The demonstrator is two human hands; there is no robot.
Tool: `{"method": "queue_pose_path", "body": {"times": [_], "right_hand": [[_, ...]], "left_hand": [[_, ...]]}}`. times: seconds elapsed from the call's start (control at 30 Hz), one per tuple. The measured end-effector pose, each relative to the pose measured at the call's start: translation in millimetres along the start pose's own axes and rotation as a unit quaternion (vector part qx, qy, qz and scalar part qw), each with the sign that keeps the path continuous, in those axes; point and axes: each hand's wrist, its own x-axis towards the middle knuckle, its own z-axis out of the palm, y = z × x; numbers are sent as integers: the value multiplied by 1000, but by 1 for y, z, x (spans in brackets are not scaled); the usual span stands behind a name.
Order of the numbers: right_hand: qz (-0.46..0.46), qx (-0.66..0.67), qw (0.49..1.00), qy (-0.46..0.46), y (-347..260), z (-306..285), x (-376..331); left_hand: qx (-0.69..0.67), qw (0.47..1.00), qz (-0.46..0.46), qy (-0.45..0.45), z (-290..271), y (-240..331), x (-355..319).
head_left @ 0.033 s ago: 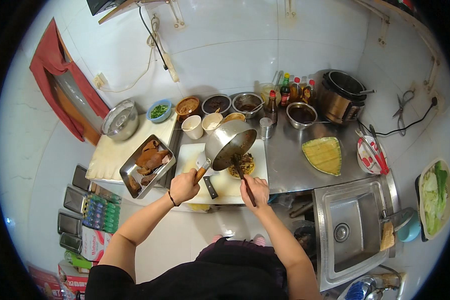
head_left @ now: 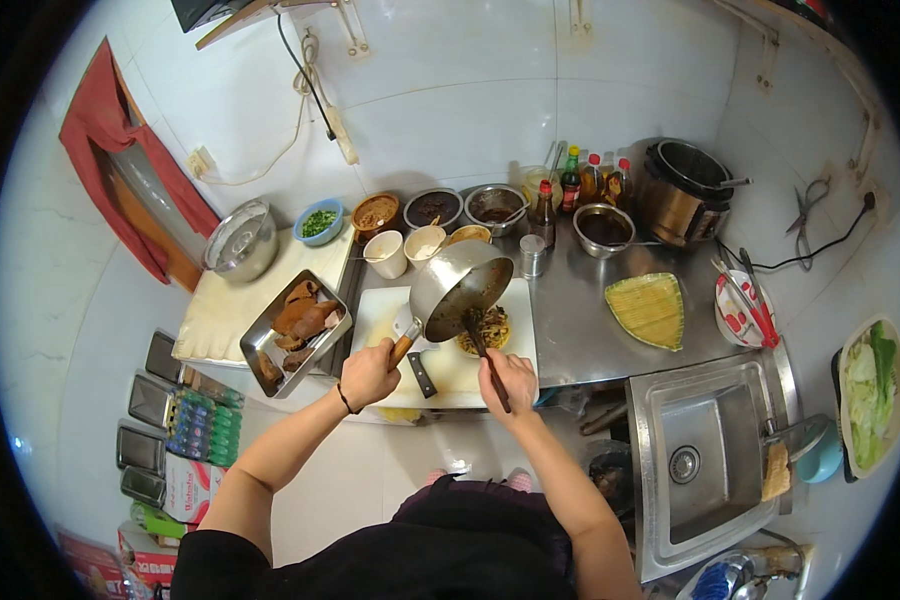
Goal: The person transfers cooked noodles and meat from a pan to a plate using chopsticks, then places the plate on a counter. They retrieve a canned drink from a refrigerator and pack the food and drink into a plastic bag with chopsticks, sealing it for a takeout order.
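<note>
Steel is what you are dealing with here: a small saucepan (head_left: pixel 457 285) with thin shiny walls, tipped steeply on its side above the white cutting board (head_left: pixel 385 308), its mouth turned toward the heap of dark noodle-like food (head_left: pixel 487 328) on that board. Your left hand (head_left: pixel 368 373) is clamped around the wooden end of the pan's handle, just off the board's near edge. I judge that to be the right place to hold: the wood should stay cool while the steel body may be hot. Tilted like this, the pan's weight hangs well out from your wrist, so expect it to want to roll; its walls are stiff but probably slick with sauce.

Your right hand (head_left: pixel 511 378), also at the board's near edge, is closed on a pair of dark chopsticks (head_left: pixel 483 352) whose tips reach up into the pan's mouth. They are light, rigid and thin, and likely offer little purchase on soft, oily strands, which will probably slide out in clumps rather than one by one.

A cleaver (head_left: pixel 411 345) lies flat on the board beneath the pan, handle toward you. Left of the board sits a steel tray of brown cooked meat (head_left: pixel 295 330); behind the board stand two pale cups (head_left: pixel 406 250) and several bowls of sauce. Right of the board lies a yellow woven mat (head_left: pixel 649 309).
</note>
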Motion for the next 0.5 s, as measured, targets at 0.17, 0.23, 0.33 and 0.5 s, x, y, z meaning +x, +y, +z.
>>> {"method": "queue_pose_path", "body": {"times": [0.17, 0.23, 0.33, 0.5], "right_hand": [[12, 29, 997, 69, -22, 34, 3], [19, -5, 997, 77, -17, 32, 0], [48, -23, 997, 55, -11, 23, -7], [28, 25, 996, 81, -24, 30, 0]], "left_hand": [[-29, 999, -15, 8, 5, 7, -4], [-26, 999, -15, 15, 3, 5, -5], [-20, 1000, -10, 18, 4, 1, -4], [-17, 1000, -3, 19, 5, 7, -5]]}}
